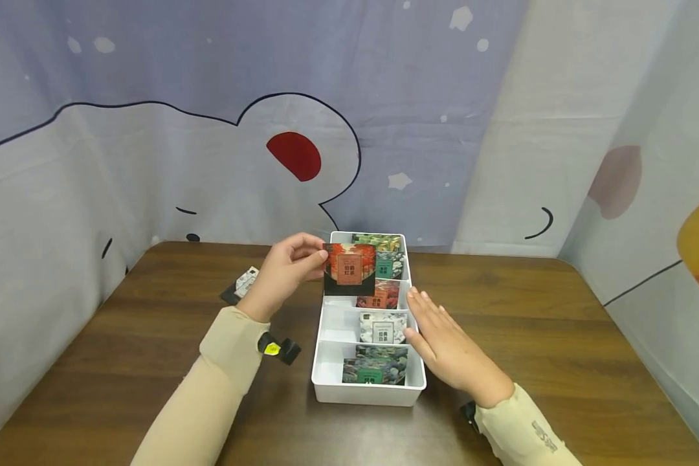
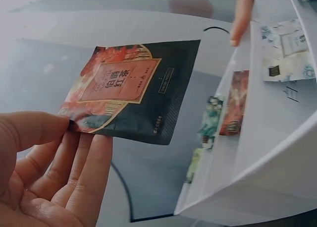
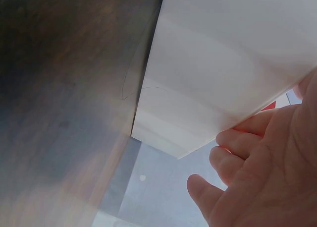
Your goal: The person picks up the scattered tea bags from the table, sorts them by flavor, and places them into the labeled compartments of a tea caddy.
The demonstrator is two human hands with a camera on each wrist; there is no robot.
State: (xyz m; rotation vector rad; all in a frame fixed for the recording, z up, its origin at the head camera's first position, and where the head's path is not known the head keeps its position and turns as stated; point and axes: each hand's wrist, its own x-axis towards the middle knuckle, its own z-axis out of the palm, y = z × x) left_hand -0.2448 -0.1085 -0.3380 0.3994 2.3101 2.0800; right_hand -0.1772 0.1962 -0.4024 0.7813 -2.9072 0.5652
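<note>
Between thumb and fingers, my left hand (image 1: 288, 275) pinches a red and black tea sachet (image 1: 349, 268) by its edge, raised over the white divided box (image 1: 368, 393). The left wrist view shows the sachet's (image 2: 129, 88) printed front, with the thumb on one corner. My right hand (image 1: 448, 340) rests with extended fingers along the box's right rim; in the right wrist view its fingers (image 3: 242, 140) lie at the upper edge of the side wall. Inside the box are a red sachet (image 1: 380, 296), a white sachet (image 1: 382, 328) and dark green sachets (image 1: 375, 370), each kind in its own compartment.
Green sachets (image 1: 389, 264) occupy the far compartment, partly hidden behind the held one. On the wooden table (image 1: 151, 362), a white and black sachet (image 1: 244, 283) lies left of the box, partly covered by the left hand. A printed curtain (image 1: 384, 129) hangs behind the table.
</note>
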